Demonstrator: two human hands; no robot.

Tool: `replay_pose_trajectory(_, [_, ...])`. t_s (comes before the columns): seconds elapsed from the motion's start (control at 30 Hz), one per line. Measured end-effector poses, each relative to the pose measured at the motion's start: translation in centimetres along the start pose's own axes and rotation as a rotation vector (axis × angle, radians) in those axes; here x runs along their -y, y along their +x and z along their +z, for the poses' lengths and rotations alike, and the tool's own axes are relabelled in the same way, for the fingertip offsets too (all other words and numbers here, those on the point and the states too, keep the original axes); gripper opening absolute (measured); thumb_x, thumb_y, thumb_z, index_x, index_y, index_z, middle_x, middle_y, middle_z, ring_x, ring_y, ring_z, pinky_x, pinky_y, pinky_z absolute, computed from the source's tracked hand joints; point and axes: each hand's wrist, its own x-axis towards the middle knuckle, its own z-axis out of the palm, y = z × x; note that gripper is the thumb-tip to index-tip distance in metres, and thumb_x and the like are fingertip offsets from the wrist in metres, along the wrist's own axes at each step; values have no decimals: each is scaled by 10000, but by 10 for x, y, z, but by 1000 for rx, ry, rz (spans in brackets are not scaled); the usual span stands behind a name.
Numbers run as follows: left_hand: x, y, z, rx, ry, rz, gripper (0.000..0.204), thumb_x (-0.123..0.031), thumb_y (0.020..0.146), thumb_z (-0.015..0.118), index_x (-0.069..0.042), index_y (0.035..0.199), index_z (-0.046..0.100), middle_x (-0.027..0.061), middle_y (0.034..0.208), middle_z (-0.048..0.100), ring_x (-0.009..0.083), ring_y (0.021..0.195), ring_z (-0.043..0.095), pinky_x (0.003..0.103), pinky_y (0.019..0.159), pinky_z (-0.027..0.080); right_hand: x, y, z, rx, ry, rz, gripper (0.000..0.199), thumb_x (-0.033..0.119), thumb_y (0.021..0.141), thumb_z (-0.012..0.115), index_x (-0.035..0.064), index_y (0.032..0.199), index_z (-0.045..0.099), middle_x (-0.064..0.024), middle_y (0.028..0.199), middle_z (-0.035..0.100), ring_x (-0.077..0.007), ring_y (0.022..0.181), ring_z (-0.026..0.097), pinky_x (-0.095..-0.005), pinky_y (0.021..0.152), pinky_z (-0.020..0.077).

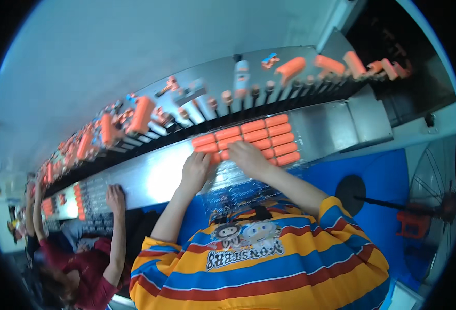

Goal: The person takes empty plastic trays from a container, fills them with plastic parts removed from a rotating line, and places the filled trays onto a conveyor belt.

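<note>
Orange cylinders (255, 136) lie side by side in a block of several columns on the metal worktop before me. My left hand (195, 168) is at the near left corner of that block, its fingers bent together against an orange cylinder (205, 148). Over the second column lies my right hand (247, 157), fingers curled down on a cylinder there; its fingertips are partly hidden. Between the two hands shows another bit of orange cylinder (215, 158). Clear plastic film (228, 188) hangs over the near edge below my hands.
Behind the worktop (321, 126) runs a row of dark upright pegs (256, 95), with loose orange cylinders (142, 114) and a white bottle (242, 75) beyond. At left a person in dark red (91, 263) works at the same bench. A fan (442, 206) stands at right.
</note>
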Motion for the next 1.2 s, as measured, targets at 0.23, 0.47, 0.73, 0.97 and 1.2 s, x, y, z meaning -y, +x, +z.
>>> replay_pose_trajectory(0.23, [-65, 45, -5, -110, -158, 26, 371, -46, 730, 647, 3, 1096, 615, 176, 1066, 581, 337, 938, 571, 416, 809, 468, -70, -69, -131, -181, -96, 283, 196, 86, 796, 582, 11, 969, 638, -144, 1044, 625, -334, 989, 562, -435, 866, 448])
replay_pose_trajectory(0.47, [-193, 207, -58, -270, -506, 353, 326, -17, 768, 663, 48, 1080, 591, 181, 1051, 581, 341, 937, 573, 403, 808, 484, -185, -109, -295, -719, -327, 680, 99, 111, 849, 618, 19, 819, 635, -142, 814, 629, -331, 807, 589, -418, 717, 457])
replay_pose_trajectory(0.73, [-242, 349, -73, -171, -218, 352, 434, 21, 755, 604, 23, 1186, 552, 184, 1187, 564, 366, 1126, 517, 422, 963, 436, -251, -108, -384, -285, -441, 469, 443, 75, 769, 670, 34, 1199, 574, -122, 1212, 577, -308, 1189, 501, -405, 993, 402])
replay_pose_trajectory(0.97, [-246, 409, -88, 193, 158, 620, 524, -68, 734, 648, -33, 1248, 556, 150, 1285, 548, 294, 1293, 428, 419, 1042, 390, -283, -67, -415, 324, 152, 671, 246, 130, 840, 578, -24, 1030, 605, -117, 854, 679, -182, 601, 652, -307, 543, 499])
replay_pose_trajectory(1.2, [-271, 401, -74, 246, -65, 118, 183, -53, 736, 617, -35, 915, 646, 123, 915, 637, 304, 905, 620, 410, 769, 493, -269, -96, -401, 141, -334, 230, 199, 116, 797, 665, 21, 950, 583, -86, 951, 561, -287, 956, 577, -368, 788, 482])
